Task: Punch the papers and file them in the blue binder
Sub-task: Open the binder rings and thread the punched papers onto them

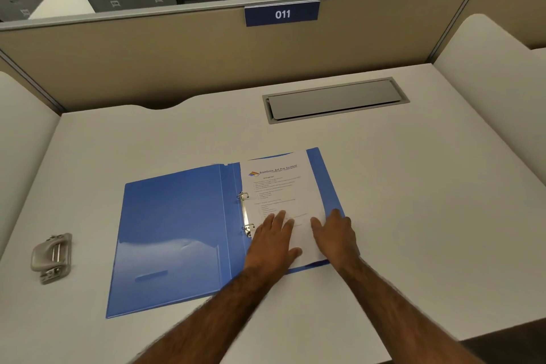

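Observation:
The blue binder [174, 233] lies open flat on the white desk, its two metal rings [245, 213] in the spine. A stack of printed papers [280, 186] lies on its right half, beside the rings. My left hand [273, 241] rests flat on the lower part of the papers with fingers straight. My right hand [335, 233] lies flat on the papers' right edge and the binder cover. A grey metal hole punch [51, 257] sits at the desk's left side, away from both hands.
A grey cable hatch [334, 99] is set into the desk behind the binder. A beige partition [177, 53] with a blue "011" sign [282, 13] closes off the back. White side panels flank the desk.

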